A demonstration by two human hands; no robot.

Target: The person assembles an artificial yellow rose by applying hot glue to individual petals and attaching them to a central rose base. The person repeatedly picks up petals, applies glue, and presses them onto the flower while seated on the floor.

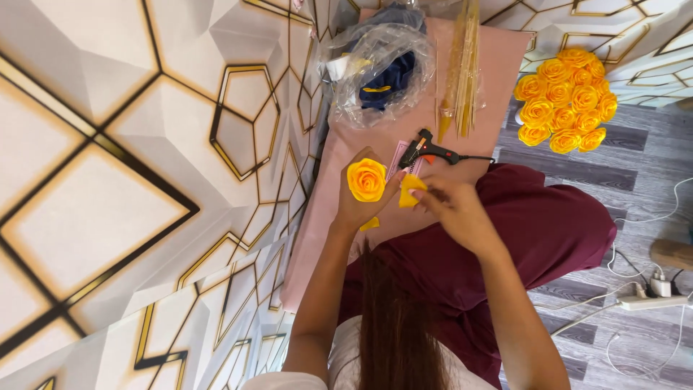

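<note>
The pink board [498, 72] is crowded at its far end: a plastic bag [375, 68] of blue cloth fills the far left corner, with a bundle of sticks [462, 65] just beside it. A glue gun [427, 152] lies across the middle. Bare room remains along the left edge and the far right corner.

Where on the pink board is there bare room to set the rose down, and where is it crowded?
Free: the long strip of the pink board below the left hand, between the patterned wall and the maroon lap. Crowded: the far end, with the plastic bag, stick bundle and glue gun.
</note>
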